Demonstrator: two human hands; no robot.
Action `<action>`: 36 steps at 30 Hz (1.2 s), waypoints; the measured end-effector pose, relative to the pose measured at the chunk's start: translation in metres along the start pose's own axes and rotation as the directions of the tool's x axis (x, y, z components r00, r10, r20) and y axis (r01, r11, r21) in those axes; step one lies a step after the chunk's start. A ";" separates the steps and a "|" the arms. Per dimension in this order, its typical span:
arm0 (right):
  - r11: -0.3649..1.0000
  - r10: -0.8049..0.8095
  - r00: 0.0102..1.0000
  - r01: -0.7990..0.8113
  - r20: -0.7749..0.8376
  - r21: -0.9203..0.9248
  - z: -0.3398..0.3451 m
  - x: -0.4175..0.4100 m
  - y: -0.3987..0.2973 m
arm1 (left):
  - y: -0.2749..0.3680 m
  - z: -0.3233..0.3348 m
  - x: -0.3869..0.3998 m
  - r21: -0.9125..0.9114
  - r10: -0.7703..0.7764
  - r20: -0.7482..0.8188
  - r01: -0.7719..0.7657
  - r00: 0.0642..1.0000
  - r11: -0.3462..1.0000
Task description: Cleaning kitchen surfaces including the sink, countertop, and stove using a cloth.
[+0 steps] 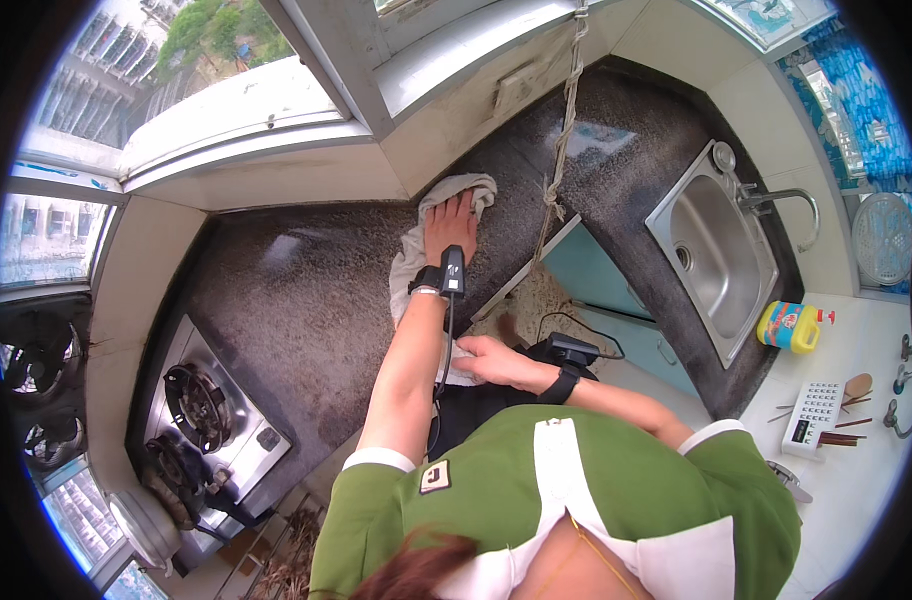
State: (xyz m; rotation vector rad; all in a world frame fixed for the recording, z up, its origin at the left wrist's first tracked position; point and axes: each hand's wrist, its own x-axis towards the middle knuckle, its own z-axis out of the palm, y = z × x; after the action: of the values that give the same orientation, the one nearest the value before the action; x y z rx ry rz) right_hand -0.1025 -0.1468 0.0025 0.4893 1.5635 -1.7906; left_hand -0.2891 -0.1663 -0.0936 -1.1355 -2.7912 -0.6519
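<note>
My left hand [450, 229] presses flat on a crumpled grey cloth [405, 274], pinning it to the dark speckled countertop [313, 300] near the bend of the back wall. Part of the cloth bunches beyond my fingertips, and the rest trails back under my wrist. My right hand [497, 364] is close to my body at the counter's front edge, fingers curled beside a white piece of fabric or paper [452, 367]. Whether those fingers grip it is hidden. Both wrists wear straps with black devices, and a cable [450, 337] runs down from the left one.
A gas stove [223, 435] stands at left. On the right are a steel sink [718, 247] with a curved faucet [793, 196], a yellow pump bottle [790, 328] and a white utensil holder [812, 420]. A twisted rope [565, 127] hangs over the counter. Below, a light-blue cabinet door [595, 270] shows.
</note>
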 end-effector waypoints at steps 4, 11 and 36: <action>0.988 -0.069 0.996 0.075 0.048 -0.132 -0.009 0.003 -0.004 | -0.032 -0.031 -0.079 0.109 -0.226 -0.006 0.225 0.974 0.968; 0.957 -0.126 0.898 0.222 0.421 -0.186 0.022 -0.011 -0.043 | -0.166 -0.096 -0.275 -0.821 -0.939 -0.088 0.509 0.333 0.258; 0.890 -0.429 0.797 0.454 0.426 0.048 -0.049 -0.069 -0.066 | -0.019 -0.148 -0.165 -0.644 -0.498 0.104 -0.323 0.861 -0.693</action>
State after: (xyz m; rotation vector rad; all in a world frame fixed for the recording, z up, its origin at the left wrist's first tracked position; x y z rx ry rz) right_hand -0.1100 -0.0804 0.0861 -0.3225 1.4787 -2.0117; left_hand -0.1970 -0.3465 -0.0004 0.0930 -0.4907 -3.4072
